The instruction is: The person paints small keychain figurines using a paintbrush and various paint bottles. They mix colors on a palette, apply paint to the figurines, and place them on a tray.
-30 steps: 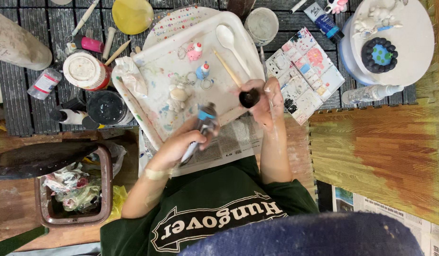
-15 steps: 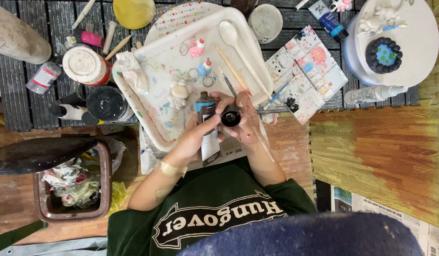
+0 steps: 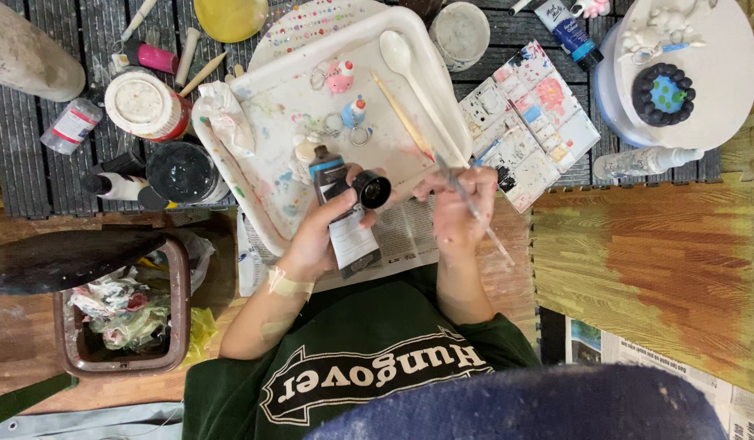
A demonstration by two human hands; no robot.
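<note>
Just below the white tray [image 3: 230, 175], I see my left hand [image 3: 316, 236] wrapped around the black paint tube [image 3: 344, 216] while my right hand [image 3: 454, 208] pinches a thin brush [image 3: 474, 213]; I'd hold the tube steady and squeeze gently.

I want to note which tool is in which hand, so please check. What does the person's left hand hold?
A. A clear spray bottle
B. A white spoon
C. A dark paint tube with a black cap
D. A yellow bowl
C: the left hand closes its grip around the dark paint tube, with thumb and fingers at the black cap, while the right hand holds a thin brush.
</note>
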